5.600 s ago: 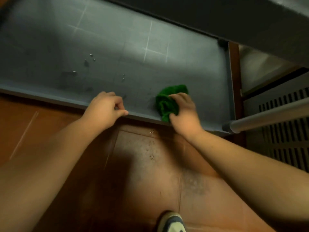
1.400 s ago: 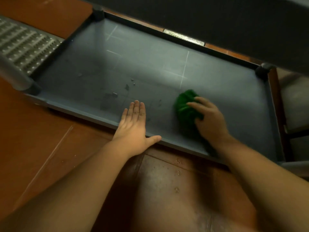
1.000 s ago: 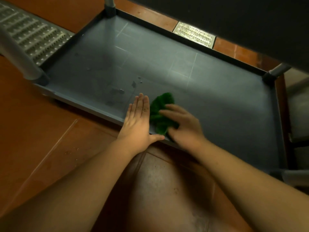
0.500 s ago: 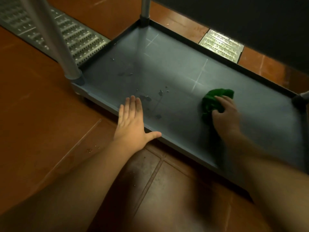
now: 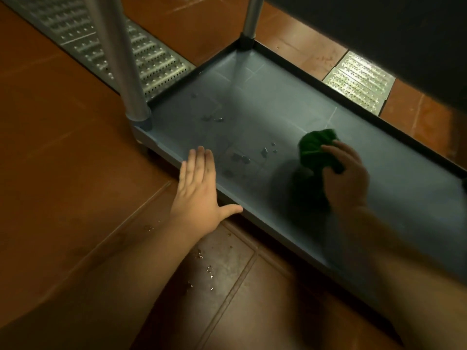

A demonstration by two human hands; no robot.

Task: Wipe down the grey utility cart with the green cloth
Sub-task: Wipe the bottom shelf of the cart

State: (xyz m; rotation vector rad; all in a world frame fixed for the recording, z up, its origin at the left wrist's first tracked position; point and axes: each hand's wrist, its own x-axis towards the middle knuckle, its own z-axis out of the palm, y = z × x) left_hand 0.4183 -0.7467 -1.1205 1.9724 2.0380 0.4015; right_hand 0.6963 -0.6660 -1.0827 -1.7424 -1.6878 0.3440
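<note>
The grey utility cart's bottom shelf (image 5: 265, 107) runs diagonally across the view, with small dark spots and droplets (image 5: 240, 157) near its middle. My right hand (image 5: 346, 178) grips the bunched green cloth (image 5: 316, 150) and holds it on the shelf, right of the spots. My left hand (image 5: 199, 190) lies flat with straight fingers on the shelf's near rim, thumb spread out along the edge.
Two metal cart legs (image 5: 118, 56) (image 5: 251, 16) rise at the shelf's left corners. A perforated metal floor grate (image 5: 106, 44) runs behind the cart on the left, another grate (image 5: 358, 82) beyond it. Red-brown floor tiles (image 5: 63, 173) with small debris lie below me. The upper shelf (image 5: 379, 34) overhangs top right.
The view has swung left, showing the shelf's left corner and legs. My right hand with the cloth stays right of the spots, after sweeping away from my left hand, which stays flat on the rim.
</note>
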